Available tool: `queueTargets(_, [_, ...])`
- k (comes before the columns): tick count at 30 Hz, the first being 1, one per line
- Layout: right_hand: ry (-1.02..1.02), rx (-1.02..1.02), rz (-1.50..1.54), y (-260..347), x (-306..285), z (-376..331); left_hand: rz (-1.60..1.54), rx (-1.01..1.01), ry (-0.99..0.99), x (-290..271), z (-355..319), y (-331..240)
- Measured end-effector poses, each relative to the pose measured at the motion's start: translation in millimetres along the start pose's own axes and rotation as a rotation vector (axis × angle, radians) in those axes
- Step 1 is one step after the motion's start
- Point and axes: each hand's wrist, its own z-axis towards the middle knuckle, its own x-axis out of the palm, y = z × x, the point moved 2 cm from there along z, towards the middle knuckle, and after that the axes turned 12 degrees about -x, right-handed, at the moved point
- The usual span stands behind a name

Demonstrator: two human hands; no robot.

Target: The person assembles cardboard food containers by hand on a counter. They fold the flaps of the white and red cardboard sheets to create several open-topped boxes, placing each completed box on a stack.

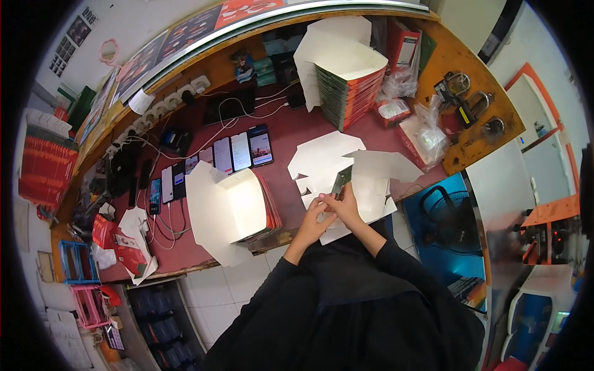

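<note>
A partly folded cardboard carton [325, 156], white inside, lies at the table's front edge before me. Its flaps spread out, and a narrow dark green strip of its outer face stands up near my fingers. My right hand [346, 209] is closed around a folded edge beside that strip. Close against it, my left hand [317, 217] has its fingers bent and pressed onto the same fold. Some fingertips are hidden. To the left, a stack of nested cartons [244, 201] with red outsides lies with its white inside showing.
A tall carton stack [351, 86] stands at the back. Several phones [240, 151] lie in a row with white cables. Padlocks [476, 108] and plastic-wrapped packs [427, 133] are at the right. A fan [450, 216] sits low at right; red cartons [124, 247] lie far left.
</note>
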Motion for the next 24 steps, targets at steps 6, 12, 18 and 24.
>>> queueTargets(6, [-0.115,0.078,0.153,23,1,9,-0.249,-0.030,-0.449,6,-12,44])
queueTargets(12, [-0.227,-0.062,0.083,12,-17,19,-0.813,-0.353,-0.617,4,-5,43])
queueTargets(18, [0.034,-0.378,-0.310,34,11,-5,0.179,0.219,-0.710,-10,14,-20])
queueTargets(24, [-0.125,-0.058,0.220,23,-8,22,0.355,0.439,-0.494,-25,9,-30])
